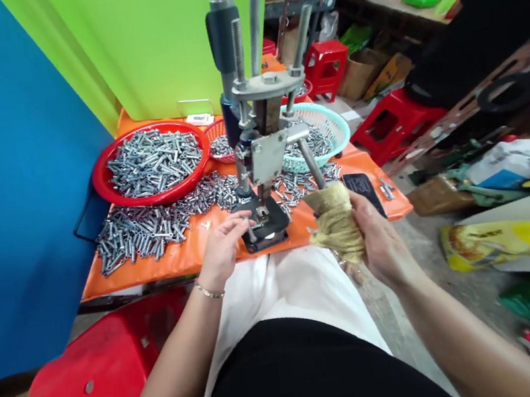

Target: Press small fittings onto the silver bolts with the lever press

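Note:
A hand-operated bench press stands at the front of the table, its black base close to my lap. My left hand is at the left side of that base, thumb and fingertips pinched on a small metal bolt. The bolt points downward, and part of it is hidden by the fingers. On the other side, my right hand is wrapped round the press's lever handle, which is padded with yellowish cloth. The lever slants down from the press toward that hand.
Loose bolts lie heaped on the orange table cover. Behind them stand a red basin full of bolts and a mint-green basket. A phone lies at right. Red stools flank the table.

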Demonstrator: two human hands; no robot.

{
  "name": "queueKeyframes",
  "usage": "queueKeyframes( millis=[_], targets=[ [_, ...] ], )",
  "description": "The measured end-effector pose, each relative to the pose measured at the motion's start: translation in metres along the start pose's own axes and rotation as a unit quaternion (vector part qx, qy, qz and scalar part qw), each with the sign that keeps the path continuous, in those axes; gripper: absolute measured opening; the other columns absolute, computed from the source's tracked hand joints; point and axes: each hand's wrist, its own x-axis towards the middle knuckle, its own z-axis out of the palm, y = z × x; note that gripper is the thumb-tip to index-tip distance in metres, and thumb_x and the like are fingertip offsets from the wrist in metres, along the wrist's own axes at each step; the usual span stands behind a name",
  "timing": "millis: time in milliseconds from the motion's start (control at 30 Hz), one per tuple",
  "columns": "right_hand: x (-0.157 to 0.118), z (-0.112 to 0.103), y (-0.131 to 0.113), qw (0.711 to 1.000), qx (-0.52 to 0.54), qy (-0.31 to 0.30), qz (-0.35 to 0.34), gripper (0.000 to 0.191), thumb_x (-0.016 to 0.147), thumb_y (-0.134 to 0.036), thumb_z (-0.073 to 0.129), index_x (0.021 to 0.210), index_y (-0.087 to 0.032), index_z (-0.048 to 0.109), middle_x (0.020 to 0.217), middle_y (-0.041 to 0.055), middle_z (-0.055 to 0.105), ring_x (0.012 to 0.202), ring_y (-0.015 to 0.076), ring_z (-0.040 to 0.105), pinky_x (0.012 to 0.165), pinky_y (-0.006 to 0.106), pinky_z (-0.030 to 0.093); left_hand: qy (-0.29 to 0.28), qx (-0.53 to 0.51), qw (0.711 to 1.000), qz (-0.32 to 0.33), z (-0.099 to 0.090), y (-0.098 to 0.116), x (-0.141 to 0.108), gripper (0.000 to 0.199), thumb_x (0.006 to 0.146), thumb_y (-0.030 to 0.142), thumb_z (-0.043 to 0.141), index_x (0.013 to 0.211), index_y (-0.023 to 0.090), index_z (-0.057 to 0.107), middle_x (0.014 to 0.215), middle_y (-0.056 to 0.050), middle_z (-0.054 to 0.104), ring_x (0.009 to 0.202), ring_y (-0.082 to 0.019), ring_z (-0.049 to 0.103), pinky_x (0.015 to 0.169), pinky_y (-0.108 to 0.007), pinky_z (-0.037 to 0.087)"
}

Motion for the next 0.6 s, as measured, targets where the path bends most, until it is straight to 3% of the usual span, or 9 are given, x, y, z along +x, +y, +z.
queueKeyframes(
  millis=[100, 200, 300, 367, 467, 600],
  targets=[
    [0.007, 0.009, 0.013, 0.999, 0.013, -0.015, 0.031, 0.054, 0.099, -0.065, 0.045, 0.135, -0.027, 0.059, 0.127, 0.0058, 0.068, 0.114, 0.0202, 0.066, 0.099, 0.034, 0.057, 0.118, 0.163, 0.976, 0.08, -0.046, 0.005, 0.01, 0.02, 0.081, 0.038, 0.071, 0.074, 0.02, 0.075, 0.112, -0.01, 0.072, 0.109, -0.026, 0.065, 0.104, -0.045, 0.049],
    [0.014, 0.018, 0.017, 0.999, 0.014, -0.027, 0.038, 0.049, 0.098, -0.064, 0.049, 0.128, -0.026, 0.061, 0.118, 0.0053, 0.069, 0.103, 0.018, 0.067, 0.093, 0.03, 0.057, 0.266, 0.378, 0.875, 0.143, -0.106, 0.01, 0.027, 0.016, 0.081, 0.032, 0.068, 0.071, 0.02, 0.068, 0.098, -0.011, 0.07, 0.105, -0.029, 0.063, 0.11, -0.052, 0.042],
    [0.018, 0.026, 0.023, 0.999, 0.012, -0.016, 0.042, 0.046, 0.098, -0.063, 0.051, 0.122, -0.024, 0.062, 0.109, 0.005, 0.068, 0.094, 0.0165, 0.065, 0.084, 0.027, 0.056, 0.298, 0.505, 0.798, 0.139, -0.142, 0.01, 0.042, 0.012, 0.084, 0.03, 0.064, 0.083, 0.019, 0.068, 0.1, -0.013, 0.068, 0.109, -0.032, 0.06, 0.11, -0.055, 0.039],
    [0.02, 0.03, 0.028, 0.999, 0.012, -0.008, 0.042, 0.044, 0.097, -0.062, 0.053, 0.118, -0.024, 0.061, 0.107, 0.0046, 0.067, 0.092, 0.0158, 0.064, 0.081, 0.025, 0.056, 0.276, 0.548, 0.775, 0.149, -0.141, 0.005, 0.049, 0.015, 0.086, 0.03, 0.062, 0.092, 0.019, 0.069, 0.106, -0.014, 0.066, 0.113, -0.034, 0.057, 0.11, -0.054, 0.039],
    [0.023, 0.033, 0.035, 0.999, 0.033, -0.008, 0.042, 0.043, 0.096, -0.061, 0.056, 0.119, -0.024, 0.059, 0.107, 0.0051, 0.067, 0.092, 0.0161, 0.064, 0.08, 0.026, 0.056, 0.198, 0.584, 0.773, 0.153, -0.113, -0.007, 0.061, 0.016, 0.089, 0.029, 0.059, 0.097, 0.02, 0.069, 0.107, -0.014, 0.064, 0.112, -0.035, 0.056, 0.106, -0.051, 0.042],
    [0.026, 0.034, 0.038, 0.998, 0.04, -0.014, 0.043, 0.048, 0.094, -0.062, 0.058, 0.122, -0.023, 0.057, 0.108, 0.0062, 0.067, 0.093, 0.0164, 0.064, 0.081, 0.027, 0.057, 0.172, 0.626, 0.758, 0.056, -0.077, -0.022, 0.08, 0.026, 0.088, 0.033, 0.063, 0.106, 0.015, 0.067, 0.11, -0.02, 0.064, 0.11, -0.039, 0.058, 0.096, -0.05, 0.048]
  ],
)
